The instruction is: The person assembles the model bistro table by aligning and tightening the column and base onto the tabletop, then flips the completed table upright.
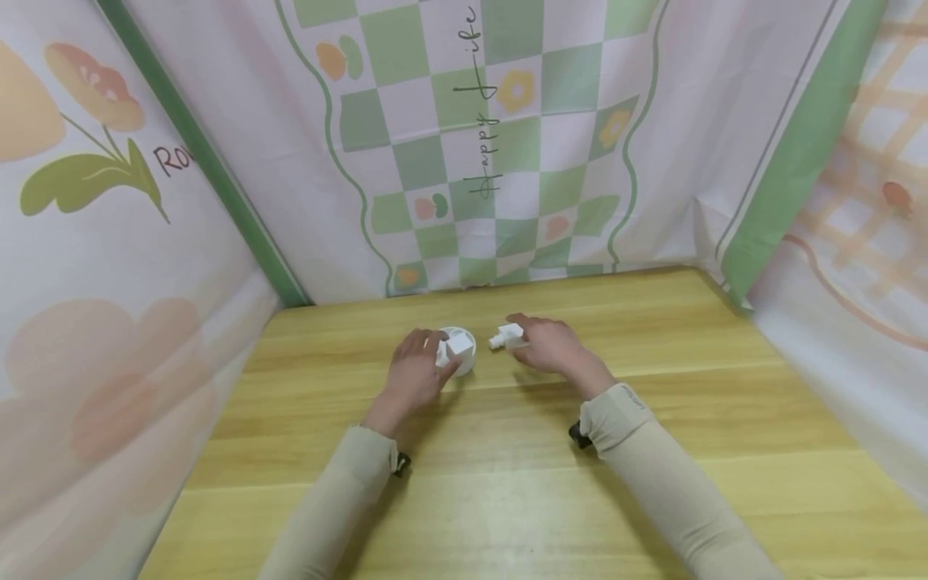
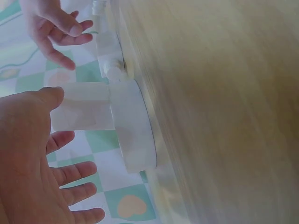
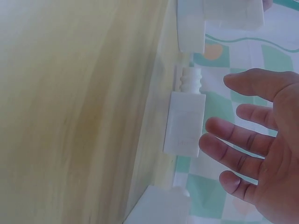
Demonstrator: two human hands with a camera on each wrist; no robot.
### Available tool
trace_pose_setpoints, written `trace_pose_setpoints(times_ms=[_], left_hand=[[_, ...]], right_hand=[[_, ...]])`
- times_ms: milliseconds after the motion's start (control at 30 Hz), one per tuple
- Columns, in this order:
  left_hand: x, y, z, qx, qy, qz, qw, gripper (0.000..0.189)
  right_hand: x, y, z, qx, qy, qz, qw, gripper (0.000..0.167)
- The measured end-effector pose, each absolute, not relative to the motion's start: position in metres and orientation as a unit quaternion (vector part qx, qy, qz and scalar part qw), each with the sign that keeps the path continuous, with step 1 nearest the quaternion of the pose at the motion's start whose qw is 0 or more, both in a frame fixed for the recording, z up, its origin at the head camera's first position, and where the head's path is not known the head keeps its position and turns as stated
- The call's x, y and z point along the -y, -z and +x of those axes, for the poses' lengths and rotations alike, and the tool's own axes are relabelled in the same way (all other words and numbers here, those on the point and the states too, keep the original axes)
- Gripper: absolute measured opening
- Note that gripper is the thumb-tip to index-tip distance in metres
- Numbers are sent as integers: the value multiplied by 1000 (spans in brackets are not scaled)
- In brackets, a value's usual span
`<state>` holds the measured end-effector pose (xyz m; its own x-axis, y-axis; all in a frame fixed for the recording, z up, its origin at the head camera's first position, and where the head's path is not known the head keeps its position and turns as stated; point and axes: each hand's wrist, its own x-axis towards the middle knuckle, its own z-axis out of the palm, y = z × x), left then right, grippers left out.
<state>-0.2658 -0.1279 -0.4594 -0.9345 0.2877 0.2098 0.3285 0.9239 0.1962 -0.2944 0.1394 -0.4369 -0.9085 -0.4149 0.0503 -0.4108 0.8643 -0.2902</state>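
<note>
A round white dish [image 1: 473, 354] stands on the table with a white box-shaped block [image 1: 460, 345] upright in it. My left hand [image 1: 416, 370] spreads around that block, thumb tip right at the block's end in the left wrist view, the other fingers loosely extended. To the right lies a white bottle-shaped piece [image 3: 184, 122] with a ribbed neck [image 3: 190, 80]. Over it is my right hand [image 1: 553, 346], its fingers [image 3: 238, 135] apart and loosely bent, fingertips close beside the piece. The right palm covers part of this area in the head view.
Another white piece [image 3: 161, 206] sits at the bottom of the right wrist view. The wooden table [image 1: 478, 499] ends at a patterned cloth wall [image 1: 435, 242] behind the dish. Cloth also hangs at the left and right sides.
</note>
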Motion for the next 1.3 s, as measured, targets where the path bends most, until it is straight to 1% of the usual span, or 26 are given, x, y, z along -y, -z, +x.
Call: trace_pose_setpoints(times_ms=[200, 333, 700, 967, 1300], left_hand=[[128, 459, -266, 976, 111, -162, 97, 50], [130, 457, -266, 976, 103, -164, 99, 49], [133, 454, -267, 974, 98, -172, 107, 47], [129, 456, -268, 976, 130, -138, 105, 59], [119, 458, -271, 980, 121, -109, 114, 62]], right_hand=[[-149, 440, -292, -965, 144, -219, -15, 62], [-156, 438, -289, -966, 147, -212, -21, 63], [-172, 438, -283, -969, 159, -189, -3, 65], [-177, 435, -278, -971, 151, -187, -4, 65], [-185, 437, -274, -972, 139, -186, -12, 65]])
